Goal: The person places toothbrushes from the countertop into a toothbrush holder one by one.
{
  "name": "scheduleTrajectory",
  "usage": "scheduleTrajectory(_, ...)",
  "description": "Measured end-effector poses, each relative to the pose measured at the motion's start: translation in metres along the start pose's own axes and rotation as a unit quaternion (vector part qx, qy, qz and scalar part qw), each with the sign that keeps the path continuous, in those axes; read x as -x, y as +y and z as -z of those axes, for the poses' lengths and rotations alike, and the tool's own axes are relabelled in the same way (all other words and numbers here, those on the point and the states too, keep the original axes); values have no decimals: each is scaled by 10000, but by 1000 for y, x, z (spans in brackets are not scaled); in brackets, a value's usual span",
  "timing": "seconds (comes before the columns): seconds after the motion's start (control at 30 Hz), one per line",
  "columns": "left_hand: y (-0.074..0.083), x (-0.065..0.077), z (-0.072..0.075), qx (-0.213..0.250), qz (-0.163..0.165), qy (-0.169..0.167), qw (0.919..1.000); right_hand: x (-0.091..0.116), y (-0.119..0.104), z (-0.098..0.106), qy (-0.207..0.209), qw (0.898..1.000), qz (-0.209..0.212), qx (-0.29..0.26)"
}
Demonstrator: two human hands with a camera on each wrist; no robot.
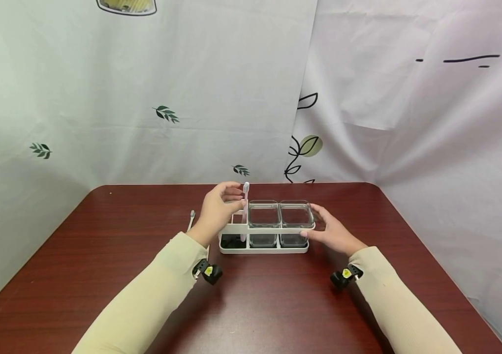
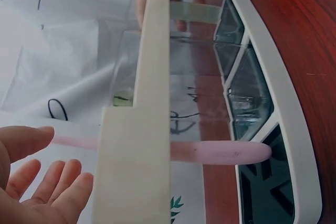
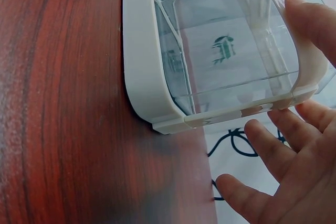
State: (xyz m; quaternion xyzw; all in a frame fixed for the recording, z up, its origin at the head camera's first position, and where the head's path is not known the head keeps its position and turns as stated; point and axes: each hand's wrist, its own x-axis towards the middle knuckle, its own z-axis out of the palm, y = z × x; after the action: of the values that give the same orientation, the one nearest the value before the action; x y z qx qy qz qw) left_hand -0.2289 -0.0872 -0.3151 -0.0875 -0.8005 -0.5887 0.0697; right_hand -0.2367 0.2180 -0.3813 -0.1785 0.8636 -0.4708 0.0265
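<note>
A white toothbrush holder (image 1: 264,250) with two clear cups (image 1: 264,215) in its frame stands on the table. A pink toothbrush (image 2: 226,152) stands in its left section, the handle's end down near the dark base. My left hand (image 1: 221,209) is beside the brush's upper part, thumb and fingers spread apart with the brush passing near the thumb tip. With my right hand (image 1: 332,232) I hold the holder's right end, thumb (image 3: 310,22) on the upper rail and fingertips along the side. Partly hidden behind my left hand, a second toothbrush (image 1: 191,218) lies on the table.
The reddish-brown wooden table (image 1: 268,305) ends at the back against a pale hanging cloth (image 1: 215,88) with printed leaves. The cloth also borders the table at left and right. Each wrist wears a small black camera.
</note>
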Motion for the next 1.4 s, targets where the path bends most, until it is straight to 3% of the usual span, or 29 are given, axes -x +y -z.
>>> scheduleTrajectory(0.33,-3,3,17,108,249,279,9992,0,0,1,-14,10000,-6,40)
scheduleTrajectory(0.73,-12,-2,40,750,593,803,9922,0,-2,1,-3,10000,-41,59)
scheduleTrajectory(1.2,-20,-10,56,1391,1132,923,9795,0,-2,0,37,10000,39,28)
scheduleTrajectory(1.4,-24,-13,64,1397,1409,941,9756,-2,0,-1,19,10000,63,-67)
